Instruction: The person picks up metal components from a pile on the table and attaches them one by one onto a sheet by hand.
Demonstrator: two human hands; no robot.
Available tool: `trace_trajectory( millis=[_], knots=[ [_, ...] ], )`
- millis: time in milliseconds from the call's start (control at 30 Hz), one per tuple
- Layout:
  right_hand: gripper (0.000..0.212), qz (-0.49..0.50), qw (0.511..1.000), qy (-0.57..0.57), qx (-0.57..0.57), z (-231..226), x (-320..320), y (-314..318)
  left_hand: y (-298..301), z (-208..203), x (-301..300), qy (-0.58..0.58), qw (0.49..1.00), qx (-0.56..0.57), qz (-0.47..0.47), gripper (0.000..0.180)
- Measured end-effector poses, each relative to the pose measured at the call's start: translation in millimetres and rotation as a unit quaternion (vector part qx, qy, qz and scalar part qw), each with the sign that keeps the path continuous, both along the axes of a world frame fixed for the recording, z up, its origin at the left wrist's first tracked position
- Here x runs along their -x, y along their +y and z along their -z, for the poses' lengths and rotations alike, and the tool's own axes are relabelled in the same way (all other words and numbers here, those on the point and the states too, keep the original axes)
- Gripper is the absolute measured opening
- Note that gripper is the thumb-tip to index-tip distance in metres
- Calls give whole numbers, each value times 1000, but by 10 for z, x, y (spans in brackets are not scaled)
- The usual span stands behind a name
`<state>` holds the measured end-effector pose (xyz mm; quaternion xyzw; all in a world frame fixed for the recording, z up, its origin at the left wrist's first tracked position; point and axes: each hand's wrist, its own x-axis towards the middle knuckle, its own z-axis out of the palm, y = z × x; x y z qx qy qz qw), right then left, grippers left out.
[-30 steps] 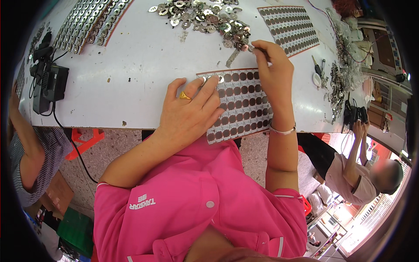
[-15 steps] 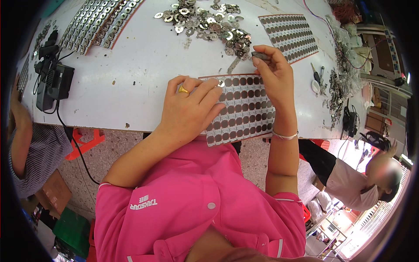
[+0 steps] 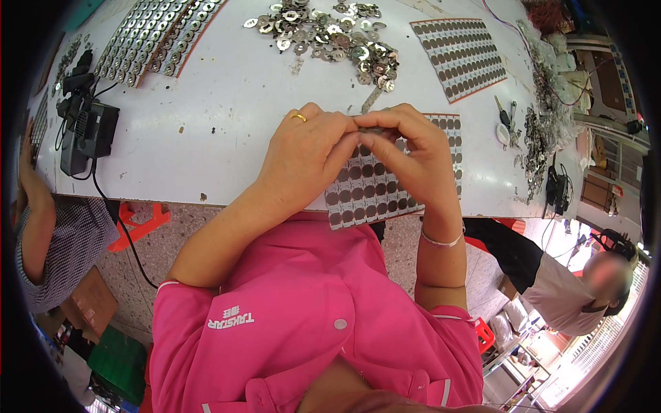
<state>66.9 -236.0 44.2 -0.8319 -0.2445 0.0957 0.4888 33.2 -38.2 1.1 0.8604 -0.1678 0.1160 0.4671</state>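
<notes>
A sheet with rows of dark round spots [image 3: 358, 199] lies at the table's near edge, partly hidden under my hands. My left hand [image 3: 299, 155] is closed above its left part, fingertips pinched together, a gold ring on one finger. My right hand [image 3: 413, 151] is closed too, its thumb and forefinger meeting the left fingertips over the sheet's upper part. Between the fingertips a bit of a small dark grey piece [image 3: 372, 129] shows, mostly covered by the right fingers. Whether the left fingers also hold something is hidden.
Loose silvery metal discs [image 3: 334, 38] lie heaped beyond my hands. Another spotted sheet [image 3: 460, 58] is at far right, and panels set with metal discs [image 3: 148, 41] at far left. A black power adapter [image 3: 96, 131] with cables stands left. Co-workers sit on both sides.
My right hand has come left and down from beside the sheet, bringing the dark grey piece to my left hand. My left fingers have lifted from the sheet's corner and drawn together.
</notes>
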Motion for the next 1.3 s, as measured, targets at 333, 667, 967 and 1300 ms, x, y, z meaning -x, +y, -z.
trace_trajectory(
  millis=[333,667,967,1300],
  knots=[
    [14,142,953,260,-70,110,-27,7,-7,30,315,-83,970,-226,43,39],
    [11,113,982,136,68,167,-27,0,-14,40,381,-64,966,-246,36,46],
    [10,50,995,-40,72,211,-93,37,-28,53,391,-66,964,-255,33,46],
    [12,60,992,28,103,170,-60,58,-30,45,400,-61,964,-256,35,46]
  ],
)
